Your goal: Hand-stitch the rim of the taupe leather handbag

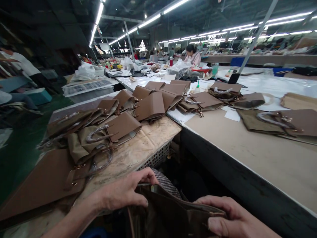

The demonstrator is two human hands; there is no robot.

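At the bottom of the view I hold a dark brown leather bag (170, 215) by its open mouth, low in front of me. My left hand (123, 193) grips the bag's left rim, fingers curled over the edge. My right hand (230, 218) pinches the right rim with the thumb on top. A heap of brown bag parts with wrapped handles (91, 138) lies on the paper-covered surface just beyond my left hand.
More brown bags (158, 99) lie in a row toward the back. A long beige table (247, 155) runs along the right with bag pieces (284, 122) on it. A white basket (156, 158) sits under the left surface. A seated person (193, 56) works far back.
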